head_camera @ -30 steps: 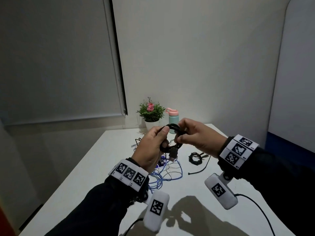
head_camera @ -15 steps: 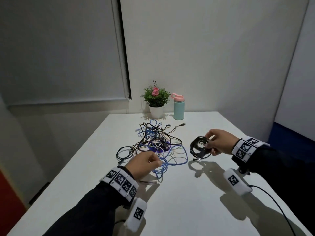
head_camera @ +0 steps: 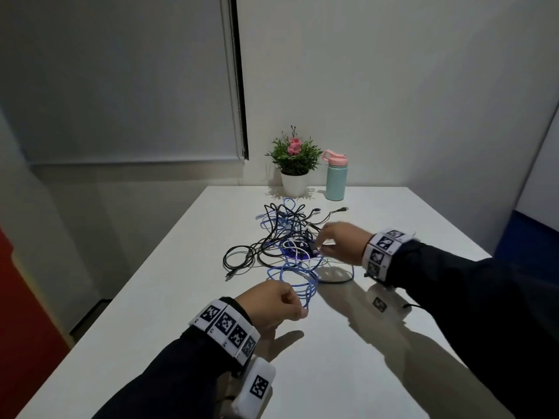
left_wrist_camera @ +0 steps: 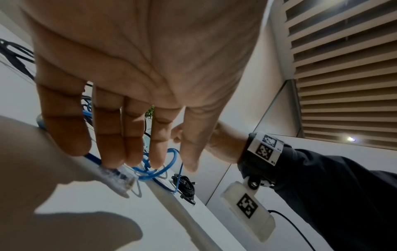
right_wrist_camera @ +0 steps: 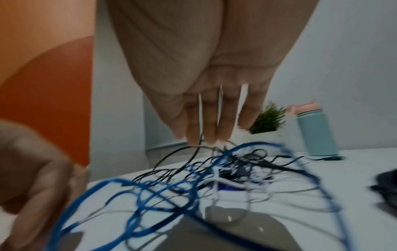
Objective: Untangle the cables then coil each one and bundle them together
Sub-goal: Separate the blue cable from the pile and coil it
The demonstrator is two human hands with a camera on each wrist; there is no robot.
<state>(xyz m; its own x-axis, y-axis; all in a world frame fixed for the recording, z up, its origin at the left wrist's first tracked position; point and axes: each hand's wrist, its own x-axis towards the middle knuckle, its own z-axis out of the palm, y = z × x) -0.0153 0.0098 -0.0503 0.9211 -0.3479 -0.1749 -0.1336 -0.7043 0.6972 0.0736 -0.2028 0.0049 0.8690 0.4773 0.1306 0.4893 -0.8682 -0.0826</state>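
A tangle of black, white and blue cables (head_camera: 284,234) lies in the middle of the white table (head_camera: 332,373). My left hand (head_camera: 298,306) hovers near its front edge and pinches the blue cable (head_camera: 302,276) by its clear plug (left_wrist_camera: 118,176) between thumb and fingers (left_wrist_camera: 111,152). My right hand (head_camera: 320,241) reaches over the right side of the tangle. Its fingers (right_wrist_camera: 208,118) are straight, with their tips just above the black strands and nothing held. A coiled black cable (left_wrist_camera: 185,186) lies on the table under my right wrist, mostly hidden in the head view.
A potted plant (head_camera: 294,164) and a teal bottle with a pink lid (head_camera: 335,179) stand at the table's far edge by the wall. The table's left edge (head_camera: 145,267) drops to the floor. A partition closes the right side.
A second ago both hands held the black coil up. The right hand then lowered it to the table on the right, let go and moved left over the tangle. The left hand took the blue cable.
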